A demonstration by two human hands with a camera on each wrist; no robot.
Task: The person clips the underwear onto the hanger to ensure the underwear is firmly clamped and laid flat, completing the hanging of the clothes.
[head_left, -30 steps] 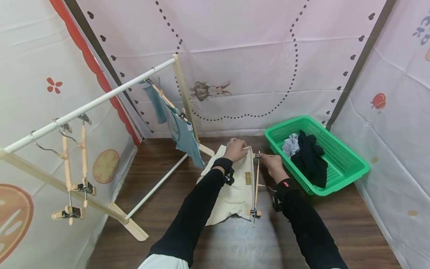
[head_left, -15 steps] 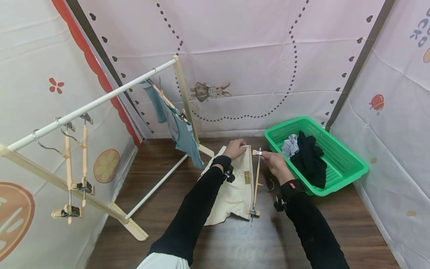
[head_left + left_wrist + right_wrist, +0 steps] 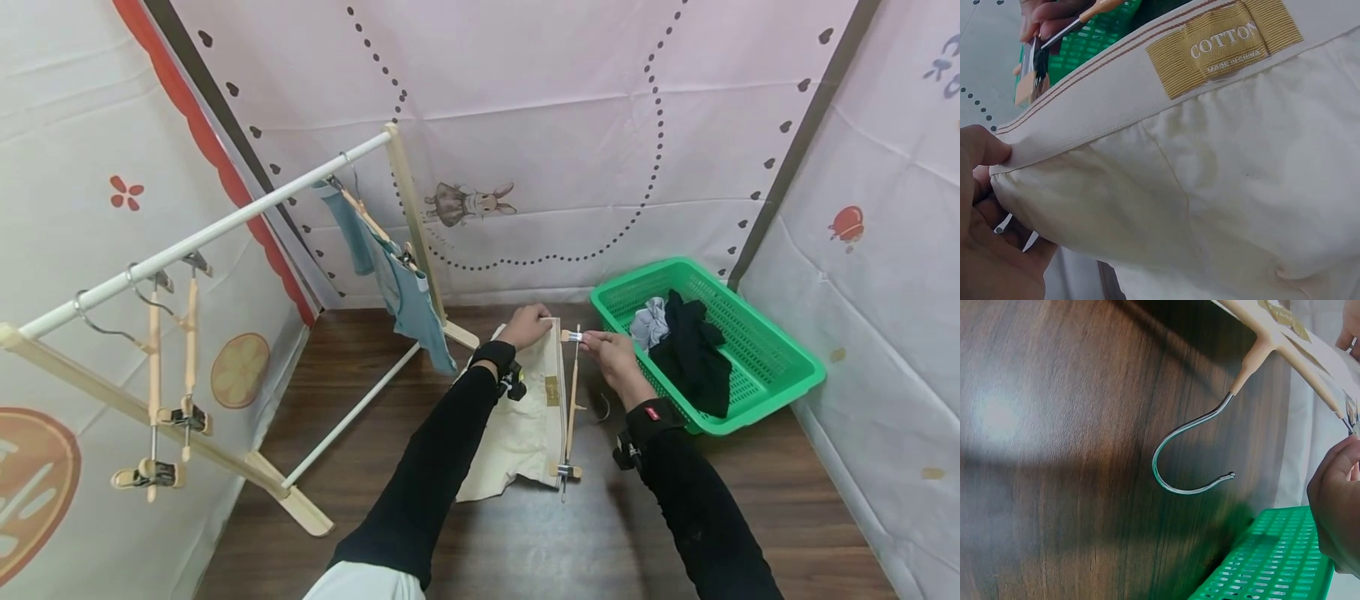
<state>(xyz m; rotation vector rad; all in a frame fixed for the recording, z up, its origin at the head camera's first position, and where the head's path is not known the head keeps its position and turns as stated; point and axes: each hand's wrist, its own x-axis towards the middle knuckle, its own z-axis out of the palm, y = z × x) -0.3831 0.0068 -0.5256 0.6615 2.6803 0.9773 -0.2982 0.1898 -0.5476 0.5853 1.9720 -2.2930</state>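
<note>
Cream underpants (image 3: 517, 417) lie spread over the floor, a gold COTTON label (image 3: 1225, 47) on their waistband (image 3: 1085, 122). My left hand (image 3: 527, 327) pinches the far end of that waistband between thumb and fingers. Beside it, my right hand (image 3: 615, 360) pinches the far metal clip (image 3: 573, 336) of a wooden hanger (image 3: 573, 408); the clip's pale pad shows just off the waistband in the left wrist view. The hanger's near clip (image 3: 566, 472) is at the waistband's near end. Its metal hook (image 3: 1163, 456) points toward the basket side.
A green basket (image 3: 780, 358) with dark and grey clothes stands at the right. At left, a rack with a white rail (image 3: 210, 221) carries a blue garment (image 3: 412, 300) on a hanger and bare clip hangers (image 3: 153, 367). Printed cloth walls surround the floor.
The right hand's clip has come slightly away from the waistband, and the hanger has turned a little. Both hands have shifted slightly farther off with waistband and clip.
</note>
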